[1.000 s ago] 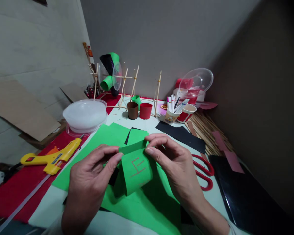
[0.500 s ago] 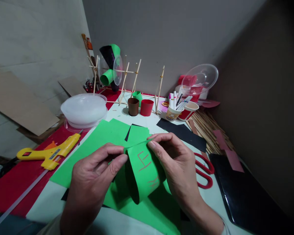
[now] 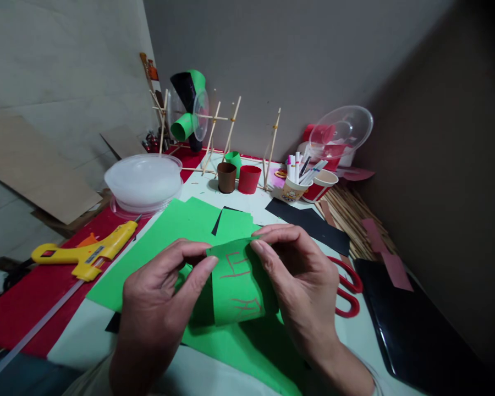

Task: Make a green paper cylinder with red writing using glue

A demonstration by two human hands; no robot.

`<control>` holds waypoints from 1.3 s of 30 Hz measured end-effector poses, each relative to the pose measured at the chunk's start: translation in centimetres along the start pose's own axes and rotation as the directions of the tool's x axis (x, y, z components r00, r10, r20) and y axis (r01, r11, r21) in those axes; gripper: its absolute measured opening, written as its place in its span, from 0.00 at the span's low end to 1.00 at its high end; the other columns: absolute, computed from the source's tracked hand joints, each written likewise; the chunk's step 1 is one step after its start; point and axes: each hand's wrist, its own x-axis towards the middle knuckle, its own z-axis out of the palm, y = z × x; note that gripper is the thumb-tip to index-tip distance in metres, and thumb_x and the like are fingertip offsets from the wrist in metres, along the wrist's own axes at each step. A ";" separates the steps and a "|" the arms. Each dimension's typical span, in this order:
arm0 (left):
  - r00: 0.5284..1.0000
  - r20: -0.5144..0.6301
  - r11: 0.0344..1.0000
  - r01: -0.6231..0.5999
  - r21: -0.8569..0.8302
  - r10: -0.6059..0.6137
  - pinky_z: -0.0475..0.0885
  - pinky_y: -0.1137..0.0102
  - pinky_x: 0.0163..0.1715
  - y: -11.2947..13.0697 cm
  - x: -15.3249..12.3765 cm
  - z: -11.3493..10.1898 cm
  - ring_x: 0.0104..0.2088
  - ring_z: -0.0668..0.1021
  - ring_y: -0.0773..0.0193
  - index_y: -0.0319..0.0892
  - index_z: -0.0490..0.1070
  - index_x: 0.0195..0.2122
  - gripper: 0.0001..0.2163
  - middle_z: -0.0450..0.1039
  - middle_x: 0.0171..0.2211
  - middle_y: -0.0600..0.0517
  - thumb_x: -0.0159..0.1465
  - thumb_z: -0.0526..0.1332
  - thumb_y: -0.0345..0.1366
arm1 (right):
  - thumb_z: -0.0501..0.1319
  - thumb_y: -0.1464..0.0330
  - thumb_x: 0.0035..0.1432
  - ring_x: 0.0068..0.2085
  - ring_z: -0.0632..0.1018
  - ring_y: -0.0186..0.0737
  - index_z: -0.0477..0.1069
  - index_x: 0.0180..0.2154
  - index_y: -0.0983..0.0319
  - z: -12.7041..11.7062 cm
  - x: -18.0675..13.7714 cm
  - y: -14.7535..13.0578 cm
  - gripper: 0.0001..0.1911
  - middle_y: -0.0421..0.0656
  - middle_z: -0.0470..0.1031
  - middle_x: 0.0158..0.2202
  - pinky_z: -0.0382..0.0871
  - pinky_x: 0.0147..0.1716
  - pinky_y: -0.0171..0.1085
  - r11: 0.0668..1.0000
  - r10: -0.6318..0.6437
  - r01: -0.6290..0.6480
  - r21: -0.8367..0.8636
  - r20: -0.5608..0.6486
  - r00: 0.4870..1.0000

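Observation:
A rolled piece of green paper [image 3: 241, 289] with reddish-brown marks drawn on it is held up between my two hands. My left hand [image 3: 163, 308] pinches its upper left edge between thumb and fingers. At the upper right edge, my right hand [image 3: 299, 280] pinches the same roll. Its far side is hidden from me. Under it lie flat green paper sheets [image 3: 169, 231], with a smaller green piece [image 3: 235, 223] on top. Red-handled scissors [image 3: 348, 300] lie just beyond my right hand, partly covered by it.
A yellow glue gun [image 3: 94, 253] lies at left, near stacked plastic bowls [image 3: 144, 181]. Brown [image 3: 226, 177] and red [image 3: 249, 180] paper cups stand before stick frames [image 3: 233, 126]. A marker cup [image 3: 295, 190], bundled sticks [image 3: 346, 214] and a black glossy object [image 3: 412, 330] are at right.
The green roll has turned in my fingers, so its open left end shows less and the marked side faces me more. Both hands keep their pinch. The view has shifted slightly.

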 end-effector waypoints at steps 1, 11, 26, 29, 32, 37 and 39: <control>1.000 -0.002 1.000 0.016 0.000 -0.016 0.75 0.72 0.36 0.0 0.1 0.0 0.31 0.79 0.64 0.49 0.79 0.31 0.01 0.79 0.30 0.57 0.58 0.68 0.34 | 0.67 0.71 0.62 0.41 0.76 0.40 0.74 0.34 0.57 0.0 0.0 0.0 0.04 0.40 0.78 0.35 0.70 0.40 0.37 1.000 -0.002 0.002 -0.007 0.009 1.000; 0.999 0.035 1.000 0.026 -0.017 -0.025 0.74 0.78 0.36 -0.4 0.2 -0.5 0.34 0.81 0.67 0.51 0.81 0.33 0.03 0.80 0.34 0.58 0.61 0.67 0.35 | 0.70 0.71 0.58 0.34 0.74 0.35 0.72 0.35 0.57 0.0 -0.1 0.1 0.08 0.36 0.74 0.32 0.69 0.34 0.34 0.998 0.059 -0.060 0.013 0.038 0.998; 0.999 -0.030 1.000 0.013 -0.024 -0.014 0.74 0.76 0.36 -0.1 0.2 0.0 0.37 0.80 0.65 0.52 0.82 0.35 0.04 0.82 0.37 0.58 0.63 0.67 0.36 | 0.72 0.68 0.55 0.34 0.74 0.33 0.74 0.37 0.58 0.1 0.3 -0.3 0.09 0.35 0.74 0.31 0.68 0.34 0.31 0.957 0.220 -0.242 0.160 0.142 0.965; 1.000 -0.025 0.999 0.000 0.047 0.001 0.75 0.77 0.33 -0.3 0.3 -0.4 0.33 0.81 0.66 0.50 0.82 0.35 0.04 0.81 0.35 0.58 0.62 0.67 0.35 | 0.69 0.64 0.58 0.33 0.73 0.33 0.74 0.37 0.59 -0.3 0.8 -0.6 0.08 0.36 0.73 0.32 0.67 0.32 0.31 0.949 0.246 -0.282 0.141 0.228 0.942; 0.995 0.014 0.979 -0.100 0.177 0.099 0.76 0.79 0.34 -0.5 0.6 -0.8 0.34 0.81 0.66 0.48 0.82 0.35 0.06 0.82 0.35 0.57 0.62 0.65 0.33 | 0.64 0.61 0.61 0.31 0.69 0.32 0.73 0.37 0.60 -0.6 1.0 -0.9 0.09 0.36 0.69 0.30 0.63 0.30 0.31 0.955 0.262 -0.294 0.047 0.338 0.904; 0.993 0.056 0.979 -0.115 0.166 0.107 0.76 0.80 0.37 -0.6 0.5 -0.5 0.35 0.82 0.68 0.51 0.82 0.36 0.05 0.82 0.35 0.59 0.62 0.66 0.34 | 0.66 0.63 0.61 0.28 0.65 0.31 0.73 0.33 0.61 -0.4 0.9 -0.6 0.08 0.34 0.66 0.26 0.57 0.27 0.32 0.968 0.250 -0.225 -0.111 0.368 0.896; 0.998 0.054 0.993 -0.032 0.115 0.026 0.76 0.79 0.37 -0.6 0.6 -0.2 0.35 0.82 0.67 0.51 0.82 0.39 0.06 0.82 0.36 0.59 0.61 0.67 0.37 | 0.65 0.63 0.61 0.27 0.64 0.31 0.73 0.32 0.61 -0.3 0.9 -0.3 0.09 0.34 0.65 0.25 0.56 0.26 0.32 0.968 0.251 -0.226 -0.111 0.322 0.913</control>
